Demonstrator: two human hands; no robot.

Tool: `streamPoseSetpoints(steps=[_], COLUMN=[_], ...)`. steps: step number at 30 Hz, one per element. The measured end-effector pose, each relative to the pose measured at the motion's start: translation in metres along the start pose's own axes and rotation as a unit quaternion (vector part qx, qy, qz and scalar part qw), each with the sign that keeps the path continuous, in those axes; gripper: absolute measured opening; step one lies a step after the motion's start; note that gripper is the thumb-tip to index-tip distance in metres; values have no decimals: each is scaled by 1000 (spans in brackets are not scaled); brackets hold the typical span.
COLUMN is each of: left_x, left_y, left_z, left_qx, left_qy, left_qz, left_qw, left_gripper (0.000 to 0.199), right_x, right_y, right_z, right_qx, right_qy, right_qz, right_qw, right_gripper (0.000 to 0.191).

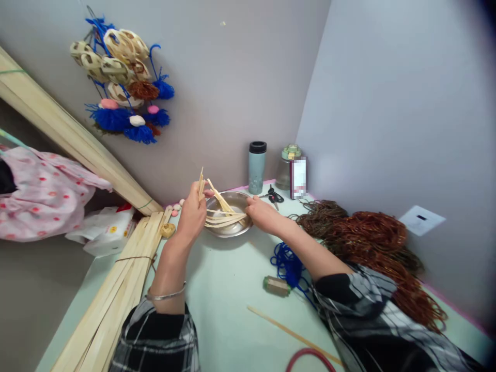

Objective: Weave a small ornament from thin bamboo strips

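My left hand [195, 206] is closed around several thin, pale bamboo strips [221, 199] at the left rim of a metal bowl [228, 236]. Short strip ends stick up above its fingers. Other lengths of the strips spread across the bowl's opening toward the right. There my right hand [260, 213] pinches their far ends by the bowl's right rim. The fingertips of both hands are partly hidden. Beyond the bowl lie black scissors [274, 195].
Behind stand a blue tumbler [257, 168], a jar [284, 173] and a phone [298, 178]. Brown cord bundles [372, 232], blue yarn [287, 264] and a twine spool [276, 286] lie right. Bundled wide strips [112, 289] lie left. Woven balls with tassels [120, 67] hang on the wall.
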State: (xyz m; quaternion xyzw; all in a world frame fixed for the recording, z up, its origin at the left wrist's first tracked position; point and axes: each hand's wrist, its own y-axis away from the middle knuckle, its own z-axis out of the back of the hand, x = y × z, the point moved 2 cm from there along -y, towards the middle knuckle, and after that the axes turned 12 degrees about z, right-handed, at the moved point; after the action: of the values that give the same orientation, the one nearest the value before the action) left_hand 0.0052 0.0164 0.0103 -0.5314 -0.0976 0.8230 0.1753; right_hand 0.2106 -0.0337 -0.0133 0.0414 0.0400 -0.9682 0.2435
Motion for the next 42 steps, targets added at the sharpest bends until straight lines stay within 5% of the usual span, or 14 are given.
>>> streamPoseSetpoints(steps=[42], left_x=[-5], left_y=[1], left_z=[0], left_qx=[3], left_qy=[-32], left_qz=[1], left_qw=[999], left_gripper=[36], right_x=[-5], right_y=[-4], right_z=[-9], right_qx=[2], right_qy=[9], right_qz=[26], right_qw=[1000], right_gripper=[22])
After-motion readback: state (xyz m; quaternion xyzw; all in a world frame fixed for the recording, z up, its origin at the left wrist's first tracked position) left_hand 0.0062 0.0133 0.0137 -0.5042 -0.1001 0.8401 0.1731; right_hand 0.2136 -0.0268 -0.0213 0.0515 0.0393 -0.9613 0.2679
